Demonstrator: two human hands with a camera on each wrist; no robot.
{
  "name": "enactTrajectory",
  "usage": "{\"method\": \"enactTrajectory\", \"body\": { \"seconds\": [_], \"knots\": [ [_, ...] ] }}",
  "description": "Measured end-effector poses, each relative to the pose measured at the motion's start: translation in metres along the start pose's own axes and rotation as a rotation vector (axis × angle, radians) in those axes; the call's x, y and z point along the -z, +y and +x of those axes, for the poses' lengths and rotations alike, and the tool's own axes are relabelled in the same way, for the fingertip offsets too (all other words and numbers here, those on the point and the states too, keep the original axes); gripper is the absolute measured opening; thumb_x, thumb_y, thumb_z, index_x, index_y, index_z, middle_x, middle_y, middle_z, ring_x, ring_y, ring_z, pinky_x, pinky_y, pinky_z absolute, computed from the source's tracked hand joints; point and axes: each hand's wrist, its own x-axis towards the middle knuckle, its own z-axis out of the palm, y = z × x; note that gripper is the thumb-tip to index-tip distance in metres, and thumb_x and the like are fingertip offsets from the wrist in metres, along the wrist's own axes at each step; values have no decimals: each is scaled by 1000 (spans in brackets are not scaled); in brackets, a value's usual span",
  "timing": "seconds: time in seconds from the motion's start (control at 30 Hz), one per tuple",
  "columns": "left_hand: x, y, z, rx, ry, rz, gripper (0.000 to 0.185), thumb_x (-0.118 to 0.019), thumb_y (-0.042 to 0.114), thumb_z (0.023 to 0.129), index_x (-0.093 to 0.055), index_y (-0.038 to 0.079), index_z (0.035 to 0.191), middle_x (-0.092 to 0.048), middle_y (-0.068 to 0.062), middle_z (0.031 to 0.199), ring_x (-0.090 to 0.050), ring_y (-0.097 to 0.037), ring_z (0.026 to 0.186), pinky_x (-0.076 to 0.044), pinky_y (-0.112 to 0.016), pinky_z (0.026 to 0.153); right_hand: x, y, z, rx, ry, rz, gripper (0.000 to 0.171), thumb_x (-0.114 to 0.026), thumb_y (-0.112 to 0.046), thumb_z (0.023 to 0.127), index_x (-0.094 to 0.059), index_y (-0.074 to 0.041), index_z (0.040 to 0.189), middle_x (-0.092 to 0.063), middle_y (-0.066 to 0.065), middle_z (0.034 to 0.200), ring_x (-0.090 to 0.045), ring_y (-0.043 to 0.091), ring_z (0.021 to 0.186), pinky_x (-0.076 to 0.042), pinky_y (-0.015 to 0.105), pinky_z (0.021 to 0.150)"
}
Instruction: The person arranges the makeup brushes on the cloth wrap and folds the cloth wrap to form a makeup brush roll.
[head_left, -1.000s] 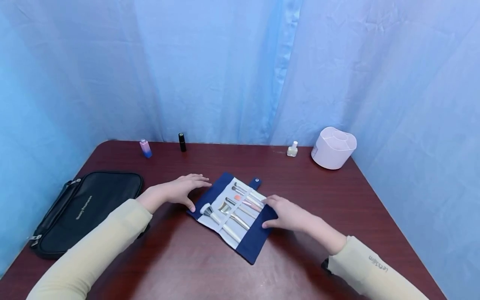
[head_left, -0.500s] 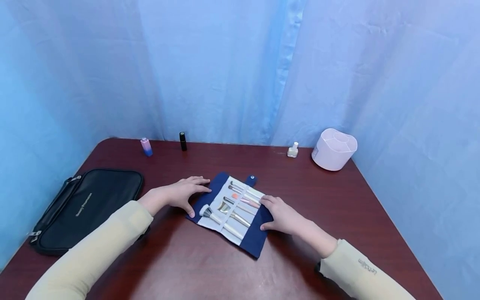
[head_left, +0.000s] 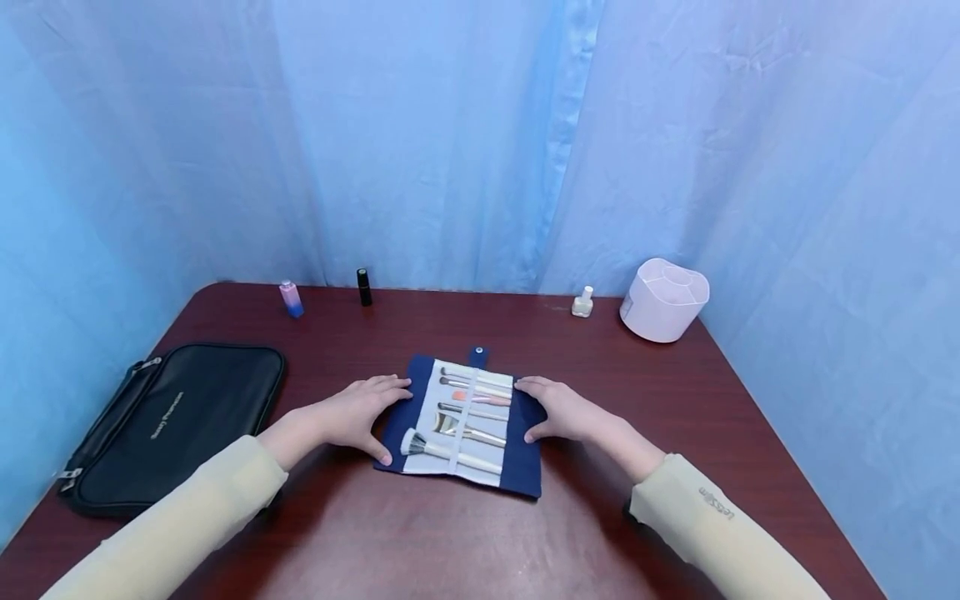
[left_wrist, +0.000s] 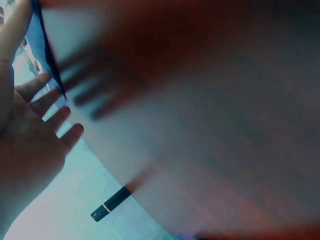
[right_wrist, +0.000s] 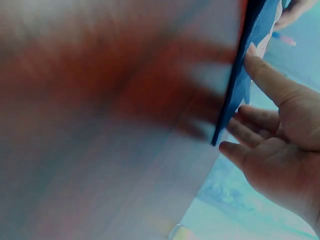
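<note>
A navy brush roll lies unfolded at mid-table, its pale lining facing up. Several makeup brushes lie across it under a white band, among them a large white-tipped brush nearest me and one with an orange-pink head. A snap tab sticks out at the far side. My left hand rests along the roll's left flap, thumb and fingers spread. Along the right flap rests my right hand, its thumb apart from the other fingers. In the right wrist view, fingers touch the roll's navy edge.
A black zippered case lies at the left. Along the back stand a pink-blue bottle, a black tube, a nail polish bottle and a white divided organizer. Blue curtains surround the table.
Between both hands, the brush roll has turned anticlockwise, so its sides now lie nearly square to me. The left hand has come slightly nearer; the snap tab has swung left.
</note>
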Motion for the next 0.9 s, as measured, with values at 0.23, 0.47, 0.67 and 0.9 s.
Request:
{"method": "enactTrajectory", "body": {
  "seconds": [0.23,0.47,0.67,0.9],
  "knots": [
    [-9,7,-8,58,40,27,101,-75,62,66,-40,7,143,-32,-12,151,-24,-36,140,-25,-58,107,6,18,18,95,-44,-23,79,-78,-33,77,-43,-3,140,-41,13,146,-37,29,134,-36,44,106],
    [-12,17,-15,96,89,44,102,-75,64,64,-42,5,141,-35,-14,149,-31,-37,135,-28,-58,106,11,26,33,113,-93,-23,80,-76,-38,78,-41,-9,143,-38,9,148,-33,28,137,-33,44,108],
    [-14,23,-18,133,111,45,102,-75,65,64,-43,5,140,-35,-15,148,-32,-38,134,-28,-57,105,14,31,43,127,-77,-69,79,-76,-44,75,-44,-14,141,-39,8,146,-32,27,135,-32,47,107],
    [-17,23,-18,140,132,55,102,-74,66,63,-45,5,139,-37,-15,147,-33,-39,133,-29,-57,105,16,35,48,117,-85,-68,78,-76,-45,76,-44,-17,141,-37,8,147,-29,28,136,-30,50,108]
  ]
}}
